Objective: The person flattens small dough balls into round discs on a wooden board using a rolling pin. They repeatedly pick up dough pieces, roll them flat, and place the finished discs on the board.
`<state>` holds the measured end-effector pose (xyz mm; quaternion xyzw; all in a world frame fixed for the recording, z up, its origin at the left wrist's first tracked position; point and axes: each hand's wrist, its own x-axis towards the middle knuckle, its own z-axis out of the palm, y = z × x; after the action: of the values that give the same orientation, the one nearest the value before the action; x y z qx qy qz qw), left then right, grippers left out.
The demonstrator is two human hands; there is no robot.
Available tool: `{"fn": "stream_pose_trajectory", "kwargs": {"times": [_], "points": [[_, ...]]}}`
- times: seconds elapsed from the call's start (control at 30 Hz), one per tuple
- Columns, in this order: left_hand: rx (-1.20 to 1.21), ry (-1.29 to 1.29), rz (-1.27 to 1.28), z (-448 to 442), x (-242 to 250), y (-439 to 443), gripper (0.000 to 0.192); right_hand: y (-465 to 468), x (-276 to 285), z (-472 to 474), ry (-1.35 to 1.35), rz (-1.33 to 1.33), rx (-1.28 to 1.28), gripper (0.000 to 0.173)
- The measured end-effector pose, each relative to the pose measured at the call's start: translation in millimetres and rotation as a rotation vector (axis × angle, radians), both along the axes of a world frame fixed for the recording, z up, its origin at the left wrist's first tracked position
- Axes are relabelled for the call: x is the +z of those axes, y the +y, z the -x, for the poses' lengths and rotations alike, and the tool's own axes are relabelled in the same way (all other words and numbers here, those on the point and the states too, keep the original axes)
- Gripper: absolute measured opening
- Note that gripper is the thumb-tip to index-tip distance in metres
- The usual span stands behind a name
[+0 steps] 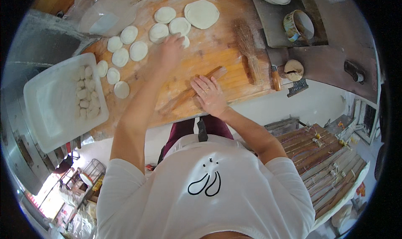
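My right hand (209,94) lies over a wooden rolling pin (216,73), fingers stretched across it and thumb on the near side. The pin slants across the floured wooden board (207,55), and its left end is blurred. Farther up the board, my left hand (172,50) is blurred by motion. Its fingertips overlap a small dough disc (186,42); whether they grasp it is unclear. Several round flat dough wrappers (138,51) are spread to the left and beyond that hand. A larger dough round (201,14) lies at the back.
On the left stands a white plastic tub (47,97) with many small dough pieces (86,93). A straw whisk broom (249,52) lies on the board's right. Beyond it are a wooden-handled tool (276,79), a round tin (289,25) and a dark tray (273,39). A plastic bag (103,14) sits back left.
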<state>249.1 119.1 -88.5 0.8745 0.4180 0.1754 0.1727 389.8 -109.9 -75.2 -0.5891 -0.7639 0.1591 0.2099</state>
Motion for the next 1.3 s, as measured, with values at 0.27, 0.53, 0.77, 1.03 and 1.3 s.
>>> {"fn": "stream_pose_trajectory", "kwargs": {"times": [0.27, 0.53, 0.77, 1.03, 1.3], "points": [[0.319, -0.142, 0.371, 5, 12, -15, 0.037, 14, 3, -4, 0.027, -0.016, 0.033, 0.056], [0.165, 0.038, 0.687, -3, 34, 21, 0.029, 9, -7, -1, 0.024, -0.054, 0.008, 0.049], [0.125, -0.088, 0.058, -17, 7, 85, 0.045, 10, -8, -2, 0.021, -0.053, 0.007, 0.047], [0.003, 0.296, 0.414, 16, 43, -8, 0.043, 12, -10, 2, 0.031, -0.117, -0.008, 0.048], [0.386, -0.178, 0.295, 75, 51, -106, 0.046, 24, 8, -12, 0.082, -0.128, 0.151, 0.042]]}}
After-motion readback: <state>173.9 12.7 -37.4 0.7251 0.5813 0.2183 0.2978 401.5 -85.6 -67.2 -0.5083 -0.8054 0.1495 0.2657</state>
